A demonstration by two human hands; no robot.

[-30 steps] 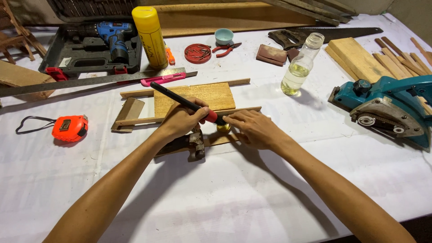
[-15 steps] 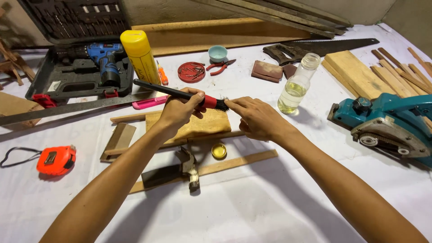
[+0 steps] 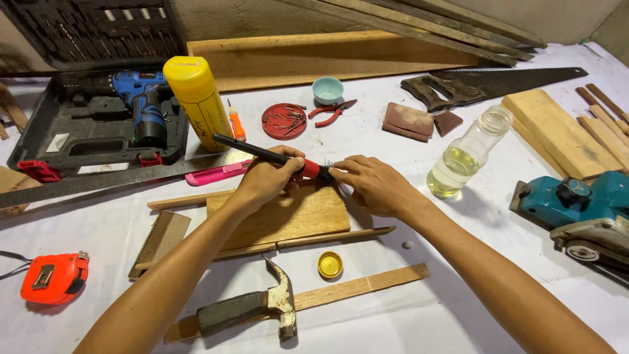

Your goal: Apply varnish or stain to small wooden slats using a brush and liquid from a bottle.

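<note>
1. Gripping a brush (image 3: pixel 275 157) with a black handle and a red collar, my left hand (image 3: pixel 265 180) is wrapped around it near the red part, so the handle slants up and away to the left.
2. My right hand (image 3: pixel 373 183) meets it from the other side, fingertips pinched narrow on the bristle end just past the red collar; the bristles themselves are too small to make out clearly.
3. Both hands hover just above a flat wooden board (image 3: pixel 288 216) that lies on the white-covered desk (image 3: pixel 458 262), with thin wooden strips along its near and far edges.
4. Nearer to me lies a claw hammer (image 3: pixel 252 308), resting across a longer wooden strip (image 3: pixel 367 285), and a small yellow bottle cap (image 3: pixel 329 265) sits between that strip and the board.
5. To my right stands a glass bottle (image 3: pixel 466 154) with pale yellow liquid in its lower part and no cap on it, and beyond it a teal electric planer (image 3: pixel 576 210) at the desk's edge.
6. To my left sits an orange tape measure (image 3: pixel 52 278), well apart from my hands.
7. Farther back I see a tall yellow can (image 3: pixel 196 101) beside an open case holding a blue drill (image 3: pixel 141 105), a long metal ruler (image 3: pixel 98 180), a pink utility knife (image 3: pixel 216 175), a red lid full of small nails (image 3: pixel 284 120), red-handled pliers (image 3: pixel 331 111) and a hand saw (image 3: pixel 498 84).
</note>
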